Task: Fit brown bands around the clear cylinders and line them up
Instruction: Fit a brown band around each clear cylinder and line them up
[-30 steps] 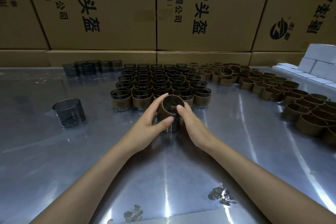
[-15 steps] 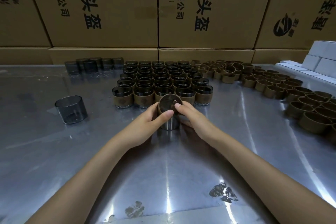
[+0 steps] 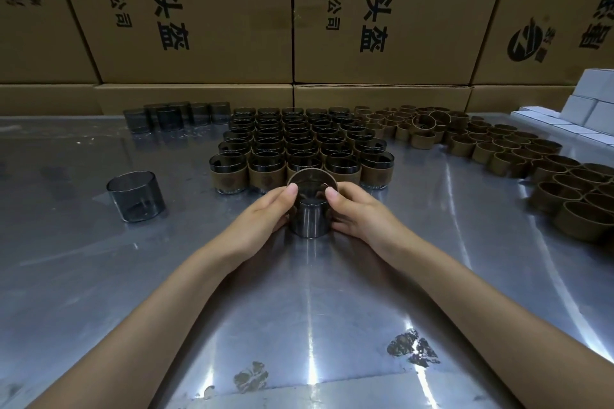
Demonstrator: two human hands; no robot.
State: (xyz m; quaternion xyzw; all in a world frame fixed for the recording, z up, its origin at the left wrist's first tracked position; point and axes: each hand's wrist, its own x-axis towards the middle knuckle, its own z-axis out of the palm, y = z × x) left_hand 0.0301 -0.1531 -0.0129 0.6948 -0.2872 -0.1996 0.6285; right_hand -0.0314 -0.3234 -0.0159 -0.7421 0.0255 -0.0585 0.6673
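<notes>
A clear smoky cylinder (image 3: 311,219) stands on the metal table (image 3: 299,309) in front of me. A brown band (image 3: 312,173) sits round its top rim. My left hand (image 3: 262,219) grips the cylinder's left side, thumb on the band's edge. My right hand (image 3: 358,212) grips the right side the same way. Just behind stand rows of banded cylinders (image 3: 299,149). A bare cylinder (image 3: 136,196) stands alone at the left.
Several bare cylinders (image 3: 176,116) stand at the back left. Loose brown bands (image 3: 518,156) spread across the back right and right side. White boxes (image 3: 588,113) are stacked at the far right. Cardboard cartons (image 3: 299,16) wall off the back of the table.
The tilted band has come level over the cylinder's top. Both thumbs have shifted from its near side onto the rim, left and right.
</notes>
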